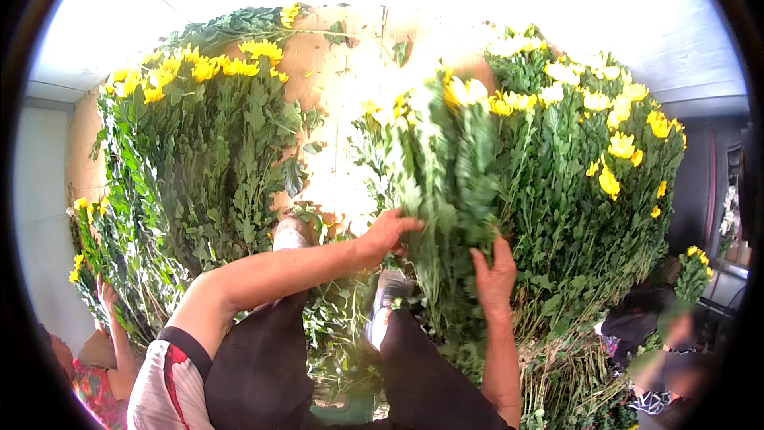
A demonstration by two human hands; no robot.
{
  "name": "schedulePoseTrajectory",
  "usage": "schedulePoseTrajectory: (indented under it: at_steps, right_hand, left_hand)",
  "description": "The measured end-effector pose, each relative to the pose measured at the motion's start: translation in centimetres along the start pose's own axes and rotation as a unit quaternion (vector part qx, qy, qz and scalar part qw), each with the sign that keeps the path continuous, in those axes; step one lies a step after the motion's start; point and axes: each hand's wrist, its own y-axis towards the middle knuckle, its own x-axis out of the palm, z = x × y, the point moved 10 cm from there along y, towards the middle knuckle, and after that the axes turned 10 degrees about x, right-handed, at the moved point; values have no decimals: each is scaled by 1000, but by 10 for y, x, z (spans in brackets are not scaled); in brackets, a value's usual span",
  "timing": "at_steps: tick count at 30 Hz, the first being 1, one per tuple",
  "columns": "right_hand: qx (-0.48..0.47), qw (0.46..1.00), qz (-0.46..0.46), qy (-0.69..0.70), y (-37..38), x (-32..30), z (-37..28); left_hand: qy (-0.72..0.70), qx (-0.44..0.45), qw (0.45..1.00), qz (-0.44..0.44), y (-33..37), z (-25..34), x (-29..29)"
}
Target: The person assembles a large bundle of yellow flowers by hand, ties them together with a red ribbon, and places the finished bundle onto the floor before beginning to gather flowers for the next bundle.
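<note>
Yellow chrysanthemums with long leafy green stems stand in dense rows before me. A bunch of chrysanthemums (434,167), smeared by motion, rises between my two hands. My left hand (388,235) reaches across from the left, its fingers closed at the bunch's left side and partly hidden by leaves. On the bunch's right side is my right hand (495,271), thumb and fingers apart, with leaves close against them. My shoes (388,295) show below the hands among cut foliage.
Chrysanthemum rows stand at left (207,151) and right (589,183). Loose stems (255,24) lie at the back on the tan board (334,103). A person in a red patterned top (95,382) is at lower left; another person (668,334) is at lower right.
</note>
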Motion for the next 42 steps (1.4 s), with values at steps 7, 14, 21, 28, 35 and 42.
schedulePoseTrajectory:
  at_steps: [7,14,21,28,35,42]
  right_hand:
    - [-16,991,68,-117,8,-13,48]
    - [-73,986,138,-59,24,-6,-32]
    - [-48,992,114,-38,107,2,-53]
    - [-26,968,-9,248,64,20,-77]
    - [-28,986,0,162,47,18,-63]
    - [-84,991,19,-104,27,39,-84]
  left_hand:
    - [309,181,912,-199,11,-75,-51]
    - [19,-62,996,63,-11,-53,-113]
    - [10,-8,999,-38,-35,-5,-52]
    - [15,117,987,-105,-36,74,-19]
    - [22,94,987,-129,-22,65,-6]
    - [-15,-40,997,-58,-24,-14,-45]
